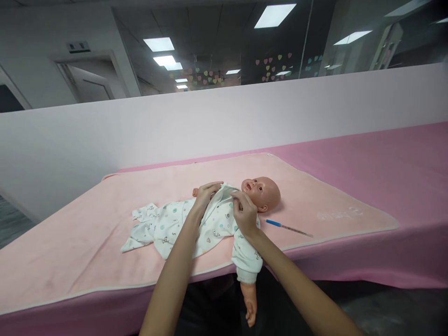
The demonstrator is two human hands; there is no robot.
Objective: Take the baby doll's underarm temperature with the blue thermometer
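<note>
A baby doll [262,192] lies on its back on a pale pink blanket [87,233], head to the right. It wears a white printed romper [175,224]. My left hand [206,193] pinches the romper's collar flap at the doll's chest. On the near side of the neckline, my right hand [245,214] grips the same garment's edge. One sleeved doll arm [249,298] hangs over the table's front edge.
A thin thermometer with a blue end [289,227] lies on the blanket just right of the doll's head. The blanket covers a long pink table [402,158] against a low white partition [210,121]. Beyond it are glass walls with heart stickers.
</note>
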